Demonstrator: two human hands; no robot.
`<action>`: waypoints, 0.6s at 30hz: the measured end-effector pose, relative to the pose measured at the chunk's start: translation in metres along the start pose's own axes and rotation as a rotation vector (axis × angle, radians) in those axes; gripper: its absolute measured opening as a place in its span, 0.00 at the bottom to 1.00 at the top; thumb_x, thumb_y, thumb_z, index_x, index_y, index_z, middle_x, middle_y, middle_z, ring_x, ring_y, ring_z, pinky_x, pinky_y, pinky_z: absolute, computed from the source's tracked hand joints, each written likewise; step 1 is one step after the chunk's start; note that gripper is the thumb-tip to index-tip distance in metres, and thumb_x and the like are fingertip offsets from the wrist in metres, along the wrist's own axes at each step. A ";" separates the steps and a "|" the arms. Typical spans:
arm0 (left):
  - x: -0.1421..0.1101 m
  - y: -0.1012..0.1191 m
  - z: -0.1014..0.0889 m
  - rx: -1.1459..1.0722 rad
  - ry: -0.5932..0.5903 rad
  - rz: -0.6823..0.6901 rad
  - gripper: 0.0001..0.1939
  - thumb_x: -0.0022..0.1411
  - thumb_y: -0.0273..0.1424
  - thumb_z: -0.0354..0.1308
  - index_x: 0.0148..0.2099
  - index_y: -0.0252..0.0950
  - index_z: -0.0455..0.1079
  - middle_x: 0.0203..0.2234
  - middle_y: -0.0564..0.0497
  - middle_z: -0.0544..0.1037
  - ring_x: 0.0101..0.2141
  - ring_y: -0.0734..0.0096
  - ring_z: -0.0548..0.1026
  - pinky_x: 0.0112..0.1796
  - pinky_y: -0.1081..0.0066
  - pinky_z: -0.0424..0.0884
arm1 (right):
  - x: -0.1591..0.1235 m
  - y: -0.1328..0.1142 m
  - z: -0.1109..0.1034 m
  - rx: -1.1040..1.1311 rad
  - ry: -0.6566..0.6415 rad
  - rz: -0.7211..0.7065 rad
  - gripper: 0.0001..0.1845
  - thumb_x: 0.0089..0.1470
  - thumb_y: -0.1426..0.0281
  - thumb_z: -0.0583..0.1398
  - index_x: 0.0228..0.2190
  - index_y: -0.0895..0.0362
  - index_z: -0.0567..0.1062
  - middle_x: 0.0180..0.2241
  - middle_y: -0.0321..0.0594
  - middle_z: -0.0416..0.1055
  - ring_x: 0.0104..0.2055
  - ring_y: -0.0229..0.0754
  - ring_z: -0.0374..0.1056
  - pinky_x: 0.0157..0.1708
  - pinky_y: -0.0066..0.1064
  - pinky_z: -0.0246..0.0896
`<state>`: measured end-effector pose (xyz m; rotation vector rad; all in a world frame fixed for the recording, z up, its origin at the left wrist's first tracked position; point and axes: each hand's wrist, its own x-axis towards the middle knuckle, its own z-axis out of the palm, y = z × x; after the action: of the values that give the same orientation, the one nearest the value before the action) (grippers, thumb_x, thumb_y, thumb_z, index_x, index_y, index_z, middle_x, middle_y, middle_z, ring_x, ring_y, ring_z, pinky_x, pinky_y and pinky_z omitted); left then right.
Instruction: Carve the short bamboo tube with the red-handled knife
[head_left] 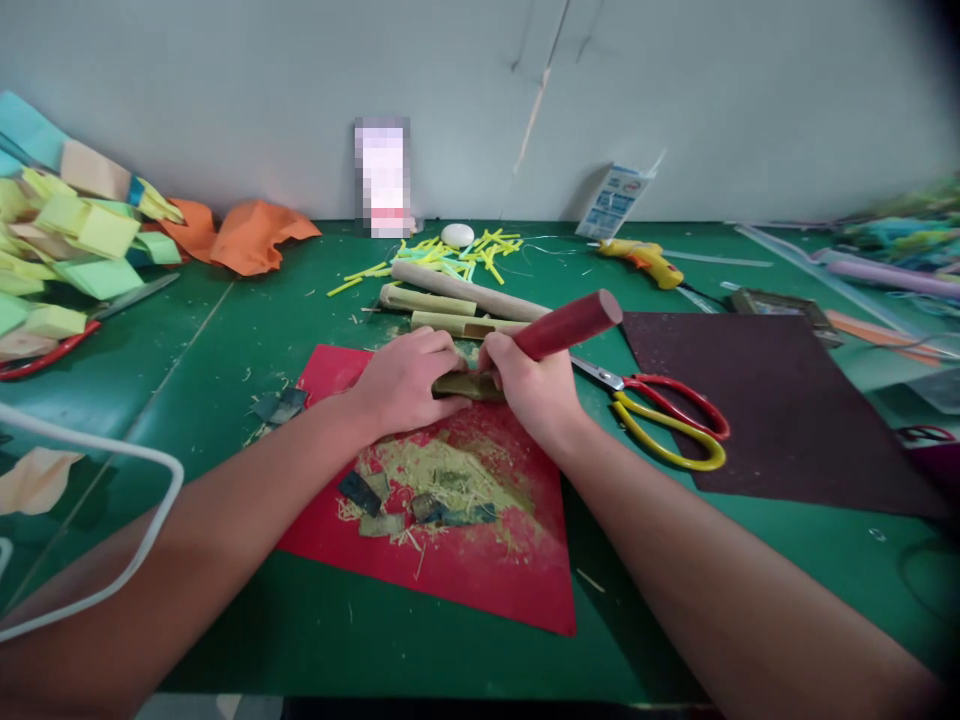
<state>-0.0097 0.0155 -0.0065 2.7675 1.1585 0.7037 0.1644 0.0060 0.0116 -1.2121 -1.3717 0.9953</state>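
Observation:
My left hand [405,380] is closed around a short piece of bamboo [465,385] and pins it on the red sheet [480,575]. My right hand [529,385] grips a tool by its thick red handle [570,322]; the handle sticks up to the right, and the working end is hidden between my hands at the bamboo. A heap of pale shavings and dark bark chips [435,485] lies on the red sheet just below both hands.
Red and yellow scissors [660,410] lie right of my right hand beside a dark brown sheet [772,410]. Behind the hands lie bamboo sticks [457,290], yellow-green strips [465,255] and a yellow glue gun [645,258]. Folded coloured papers [67,250] pile up at far left.

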 end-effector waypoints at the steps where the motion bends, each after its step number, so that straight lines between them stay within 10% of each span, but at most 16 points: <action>1: 0.000 0.000 0.000 0.005 -0.004 -0.002 0.14 0.60 0.40 0.62 0.41 0.35 0.77 0.36 0.46 0.75 0.38 0.60 0.72 0.38 0.62 0.69 | 0.000 0.001 0.000 -0.007 -0.003 -0.002 0.11 0.45 0.69 0.56 0.15 0.54 0.65 0.15 0.30 0.58 0.19 0.33 0.54 0.20 0.30 0.49; 18: 0.005 0.013 -0.005 0.218 -0.075 0.008 0.13 0.63 0.39 0.60 0.39 0.33 0.75 0.35 0.43 0.75 0.37 0.59 0.72 0.35 0.61 0.68 | 0.004 0.007 0.003 -0.389 -0.020 -0.139 0.16 0.48 0.66 0.59 0.16 0.52 0.58 0.17 0.31 0.56 0.22 0.35 0.52 0.24 0.32 0.49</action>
<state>-0.0007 0.0090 0.0026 2.9468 1.2814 0.4965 0.1624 0.0112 0.0048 -1.3677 -1.6934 0.6618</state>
